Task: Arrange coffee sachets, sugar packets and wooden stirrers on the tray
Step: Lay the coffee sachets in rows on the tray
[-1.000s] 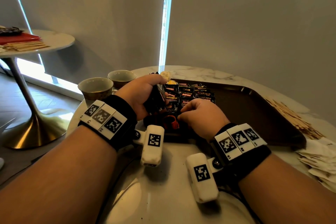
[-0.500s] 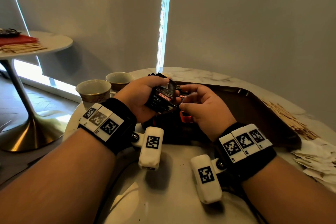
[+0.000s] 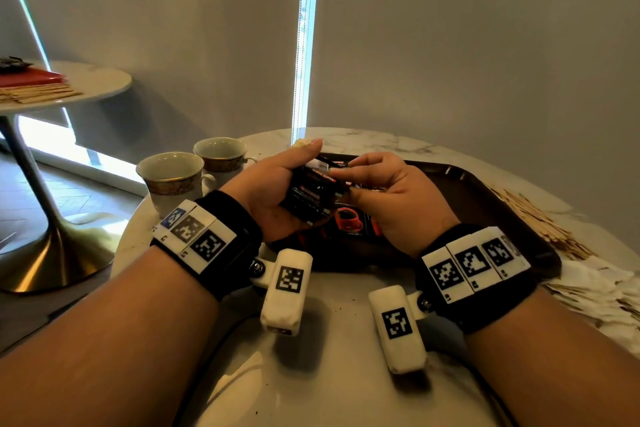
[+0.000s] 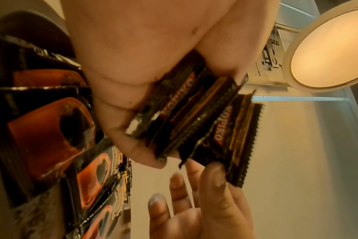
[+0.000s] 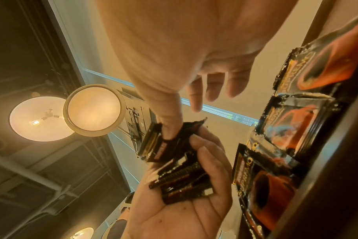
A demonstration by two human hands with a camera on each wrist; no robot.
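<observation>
Black-and-red coffee sachets [image 3: 310, 192]: your left hand [image 3: 266, 194] grips a fanned stack of them, palm up, fingers curled under and thumb along the far edge, held above the near-left corner of the dark brown tray [image 3: 460, 204]. Your right hand [image 3: 391, 198] pinches the top sachet [image 4: 231, 139] of that stack between thumb and forefinger; its other fingers hang loosely curved. The left wrist view shows the pinched sachet pulled partly out of the stack, serrated edge outward.

More sachets with a red cup print [image 3: 348, 220] lie flat in the tray under your hands, in overlapping rows per the right wrist view [image 5: 296, 126].

Wooden stirrers [image 3: 533, 222] lie in a loose pile on the marble table [image 3: 332, 340], just beside the tray's right edge. White sugar packets [image 3: 595, 291] are heaped nearer you on the right, off the tray.

Two gold-banded cups [image 3: 173, 177] stand left of the tray. A second round table [image 3: 86, 83] at far left carries more stirrers and something red.
</observation>
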